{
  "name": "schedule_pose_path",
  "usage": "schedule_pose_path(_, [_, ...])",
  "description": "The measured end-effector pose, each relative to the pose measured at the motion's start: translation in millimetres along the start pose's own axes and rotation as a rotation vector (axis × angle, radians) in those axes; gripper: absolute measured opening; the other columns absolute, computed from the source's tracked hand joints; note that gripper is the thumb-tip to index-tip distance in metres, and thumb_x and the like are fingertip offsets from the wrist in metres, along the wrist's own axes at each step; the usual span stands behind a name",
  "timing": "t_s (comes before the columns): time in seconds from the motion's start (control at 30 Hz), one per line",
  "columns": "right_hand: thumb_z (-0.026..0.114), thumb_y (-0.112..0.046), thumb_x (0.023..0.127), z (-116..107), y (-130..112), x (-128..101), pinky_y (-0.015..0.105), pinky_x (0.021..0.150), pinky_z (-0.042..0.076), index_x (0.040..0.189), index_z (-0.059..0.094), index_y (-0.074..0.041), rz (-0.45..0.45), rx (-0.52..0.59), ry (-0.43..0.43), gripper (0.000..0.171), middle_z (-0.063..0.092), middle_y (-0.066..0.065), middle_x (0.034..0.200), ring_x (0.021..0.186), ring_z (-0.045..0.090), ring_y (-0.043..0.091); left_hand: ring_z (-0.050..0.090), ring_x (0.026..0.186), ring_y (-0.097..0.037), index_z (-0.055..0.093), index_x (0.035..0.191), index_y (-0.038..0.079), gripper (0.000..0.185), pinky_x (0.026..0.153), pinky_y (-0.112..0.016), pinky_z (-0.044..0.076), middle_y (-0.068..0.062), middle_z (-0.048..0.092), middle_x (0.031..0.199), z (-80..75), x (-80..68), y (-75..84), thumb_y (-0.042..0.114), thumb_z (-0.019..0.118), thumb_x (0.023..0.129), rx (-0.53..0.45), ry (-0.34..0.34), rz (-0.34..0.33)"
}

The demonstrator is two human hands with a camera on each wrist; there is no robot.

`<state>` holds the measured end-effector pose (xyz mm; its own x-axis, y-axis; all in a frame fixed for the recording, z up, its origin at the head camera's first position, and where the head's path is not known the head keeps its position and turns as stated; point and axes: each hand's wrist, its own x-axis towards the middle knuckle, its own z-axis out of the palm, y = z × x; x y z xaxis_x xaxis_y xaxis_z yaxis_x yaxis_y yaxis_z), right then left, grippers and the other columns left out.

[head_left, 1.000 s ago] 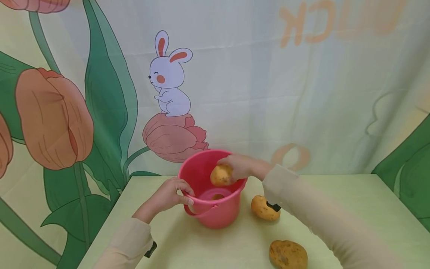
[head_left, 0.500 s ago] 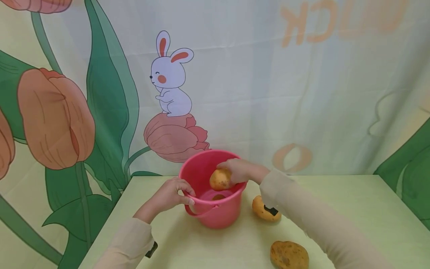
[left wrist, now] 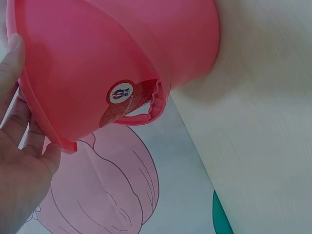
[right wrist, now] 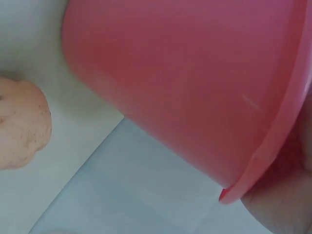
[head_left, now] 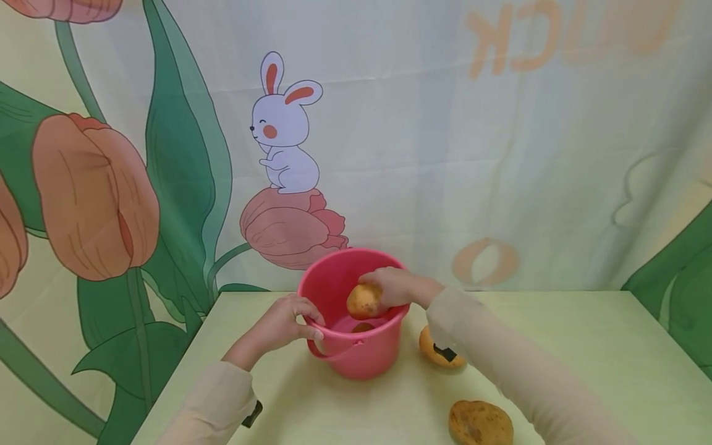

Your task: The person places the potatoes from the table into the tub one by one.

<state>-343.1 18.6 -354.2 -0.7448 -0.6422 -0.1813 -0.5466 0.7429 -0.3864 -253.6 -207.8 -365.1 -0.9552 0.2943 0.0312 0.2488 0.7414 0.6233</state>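
A pink plastic bucket (head_left: 364,358) stands on the table, its mouth tilted a little toward me. My left hand (head_left: 283,324) grips the rim at the left, thumb outside and fingers over the edge; the left wrist view shows the same hold. Inside the bucket's mouth, my right hand (head_left: 392,287) holds a yellow-brown potato (head_left: 364,301). Below it, another potato (head_left: 363,327) shows at the bottom. In the right wrist view the bucket wall (right wrist: 185,87) hides the held potato and most of the hand.
To the bucket's right lies a potato (head_left: 429,346), partly covered by the right sleeve. A darker potato (head_left: 481,423) sits nearer the front edge of the pale table (head_left: 601,346). Behind hangs a curtain (head_left: 411,154) printed with a rabbit and tulips.
My right hand has lowered the potato slightly deeper into the bucket. The left hand keeps its hold on the rim. The whole view has shifted slightly.
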Motion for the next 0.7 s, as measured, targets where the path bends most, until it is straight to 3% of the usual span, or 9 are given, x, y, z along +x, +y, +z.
schedule_pose_path(0.7, [0.076,-0.013,0.066,8,-1,11,0.032,0.073,0.052,0.127,0.047,-0.018,0.057,0.048,-0.009,0.068,0.051,0.002,0.121,0.111,0.043,0.022,0.048,0.094,-0.019,0.069,0.079,0.017,0.017,0.065,-0.027,0.052,0.004,0.061,0.085,0.1,-0.4,-0.1,0.021,0.077,0.064,-0.007,0.005,-0.015])
